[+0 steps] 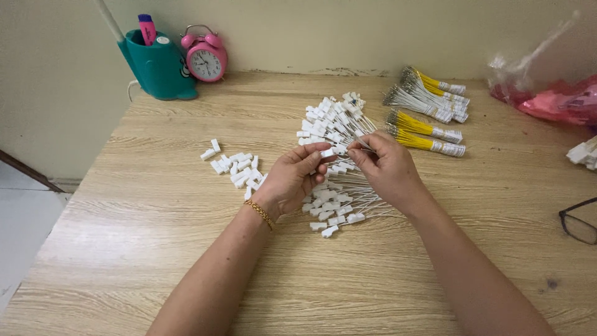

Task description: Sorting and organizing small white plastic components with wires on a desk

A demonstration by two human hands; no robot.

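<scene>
Head view: both hands are seen above a light wooden table (155,249).
Left hand (292,177): fingers pinched on a small white plastic connector (327,152).
Right hand (385,168): fingers closed, apparently on a thin white wire (365,144).
Location: connector is held over a pile of wired white connectors (333,124).

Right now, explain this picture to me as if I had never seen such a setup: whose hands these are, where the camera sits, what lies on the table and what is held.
There is one picture, taken by a camera worn on a person's head and looking down at their own two bare hands over a wooden table. No machine is involved.

The left hand, with a gold bracelet at the wrist, pinches a small white plastic connector. The right hand pinches a thin wire next to it. Under the hands lies a pile of wired white connectors. To the left is a small heap of loose white connectors. Further back on the right lie yellow and white wire bundles.

At the back stand a teal holder and a pink alarm clock. At the right edge are a pink plastic bag and black glasses.
</scene>
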